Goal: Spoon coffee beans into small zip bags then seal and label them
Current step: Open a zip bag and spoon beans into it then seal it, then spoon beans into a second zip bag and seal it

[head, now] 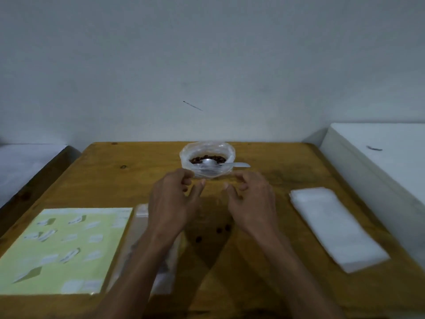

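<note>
Wooden table [264, 226] is filling the frame. Both hands, left [171, 203] and right [251, 201], are hovering mid-frame, fingers loosely spread, apparently holding a clear bag [210, 223] with few beans. Spoon [220, 165] is lying in the bean bowl [208, 158] just above; scooping seems next.

Left forearm [147, 256] hides part of clear bags [140, 226] beside label sheet [64, 247]; label print is motion-blurred, unreadable.
</note>
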A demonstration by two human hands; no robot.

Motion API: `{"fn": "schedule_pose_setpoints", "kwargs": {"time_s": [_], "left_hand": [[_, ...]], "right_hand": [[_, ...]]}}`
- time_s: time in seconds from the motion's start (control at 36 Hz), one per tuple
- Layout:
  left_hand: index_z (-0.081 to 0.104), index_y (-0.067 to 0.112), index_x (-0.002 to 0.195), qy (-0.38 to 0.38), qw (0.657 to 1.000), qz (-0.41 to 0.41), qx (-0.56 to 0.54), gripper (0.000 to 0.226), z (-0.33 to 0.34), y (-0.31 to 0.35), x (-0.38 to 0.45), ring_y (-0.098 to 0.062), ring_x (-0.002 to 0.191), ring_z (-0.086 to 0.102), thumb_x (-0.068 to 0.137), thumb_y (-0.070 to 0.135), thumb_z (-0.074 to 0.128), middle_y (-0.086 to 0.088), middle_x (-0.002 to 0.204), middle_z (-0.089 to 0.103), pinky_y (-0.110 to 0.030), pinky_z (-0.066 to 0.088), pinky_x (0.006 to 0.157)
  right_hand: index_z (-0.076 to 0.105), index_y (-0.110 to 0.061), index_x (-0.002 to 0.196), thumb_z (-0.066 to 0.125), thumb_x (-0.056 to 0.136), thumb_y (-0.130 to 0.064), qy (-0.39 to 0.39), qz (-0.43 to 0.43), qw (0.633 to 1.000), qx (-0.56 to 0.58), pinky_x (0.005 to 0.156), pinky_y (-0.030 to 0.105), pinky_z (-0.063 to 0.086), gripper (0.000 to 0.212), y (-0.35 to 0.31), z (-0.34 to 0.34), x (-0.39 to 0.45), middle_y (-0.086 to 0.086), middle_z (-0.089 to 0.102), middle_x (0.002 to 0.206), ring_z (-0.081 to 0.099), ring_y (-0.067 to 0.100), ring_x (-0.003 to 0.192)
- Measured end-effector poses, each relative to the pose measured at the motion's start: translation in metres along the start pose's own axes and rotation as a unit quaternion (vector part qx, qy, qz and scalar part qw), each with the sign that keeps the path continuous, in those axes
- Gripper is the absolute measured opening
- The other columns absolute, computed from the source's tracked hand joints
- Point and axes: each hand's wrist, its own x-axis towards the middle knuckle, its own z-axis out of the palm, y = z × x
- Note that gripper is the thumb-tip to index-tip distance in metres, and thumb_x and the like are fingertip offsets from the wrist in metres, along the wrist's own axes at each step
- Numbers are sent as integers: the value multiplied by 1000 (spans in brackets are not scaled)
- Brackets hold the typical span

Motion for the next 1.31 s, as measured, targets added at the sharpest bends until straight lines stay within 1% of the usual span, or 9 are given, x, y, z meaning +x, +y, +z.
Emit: {"fn": "schedule_pose_setpoints", "kwargs": {"time_s": [0.17,0.25,0.36,0.47,0.67,0.89,1.08,1.19,1.31], "left_hand": [[71,23,88,-134,987,67,-58,16,63,78,-14,0,71,59,90,38,68,14,75,64,-21,48,61],[67,24,83,-213,973,56,-69,15,103,109,-18,-4,71,59,92,35,67,8,74,64,-24,51,62],[53,21,64,-251,966,35,-47,35,149,131,-17,-11,58,51,92,39,65,6,61,53,-32,43,52],[61,25,78,-248,968,31,21,25,169,140,-18,-10,67,57,90,47,65,6,72,60,-28,38,53],[66,26,97,-236,971,17,31,15,174,145,-20,-9,79,59,89,38,69,7,88,63,-24,41,58],[64,24,113,-215,976,-24,-15,31,178,148,-22,-12,91,61,86,35,74,5,101,66,-30,54,76],[56,26,101,-205,965,-72,-148,26,177,153,-22,-4,84,54,84,23,76,10,96,56,-16,43,66],[57,24,94,-191,954,-88,-215,20,174,158,-23,-5,87,56,86,21,74,9,95,58,-20,48,71],[61,21,89,-197,922,-139,-303,16,169,164,-21,-15,90,64,85,14,75,1,93,65,-31,56,79]], "right_hand": [[64,-17,126,67,92,-25,79,115,988,-71,89,28,45,34,79,-82,15,4,65,124,63,21,109],[56,-15,136,63,93,-32,59,187,970,-147,100,37,43,46,117,-111,14,9,58,137,51,30,127],[48,-20,142,61,89,-52,8,225,954,-199,103,40,42,63,150,-124,8,6,55,140,50,30,129],[50,-21,141,61,89,-51,28,222,960,-168,110,41,38,61,160,-121,1,3,54,142,47,26,131],[50,-24,140,64,90,-47,47,223,964,-137,113,41,34,57,162,-118,1,2,52,143,44,24,133],[58,-22,131,80,79,-33,101,232,966,-60,98,33,37,57,164,-120,3,5,60,132,50,26,123],[61,-21,124,86,74,-23,164,258,952,13,94,33,39,56,160,-128,6,2,62,127,53,24,120],[60,-25,125,86,74,-23,171,261,949,34,93,32,43,57,156,-133,9,0,62,128,55,20,120],[57,-26,132,86,76,-27,154,248,956,32,101,48,50,63,151,-137,9,3,58,136,53,25,126]]}}
